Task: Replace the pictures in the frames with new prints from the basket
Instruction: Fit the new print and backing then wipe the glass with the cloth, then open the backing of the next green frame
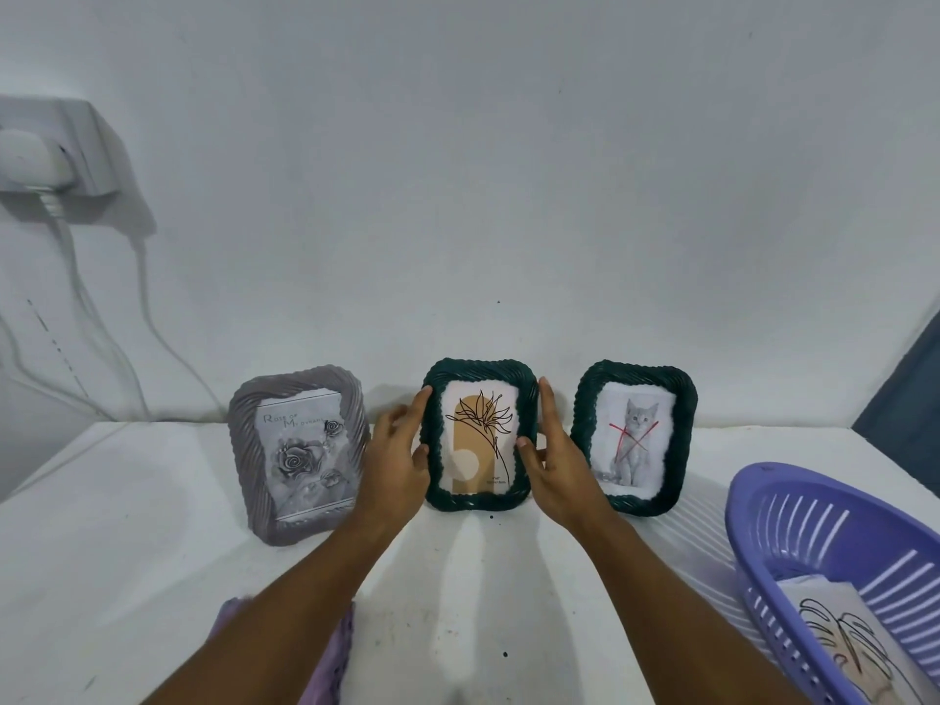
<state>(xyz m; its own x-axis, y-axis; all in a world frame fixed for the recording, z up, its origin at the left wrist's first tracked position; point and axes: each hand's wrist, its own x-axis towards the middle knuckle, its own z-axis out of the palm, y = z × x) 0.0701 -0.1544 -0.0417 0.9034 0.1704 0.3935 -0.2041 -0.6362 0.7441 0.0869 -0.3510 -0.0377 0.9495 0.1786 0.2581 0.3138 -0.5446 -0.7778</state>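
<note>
Both hands flank the middle frame point(479, 434), standing on the table point(127, 526) by the far wall: the left hand point(399, 452) and right hand point(552, 457) press its side edges, thumbs on the front, probably to steady or lift it. The basket point(793, 531), near right, is cut off; its prints point(844, 638) show only partly.

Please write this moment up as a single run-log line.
left hand: on middle frame left edge | right hand: on right edge | frame upright on table | basket: holds prints
</note>
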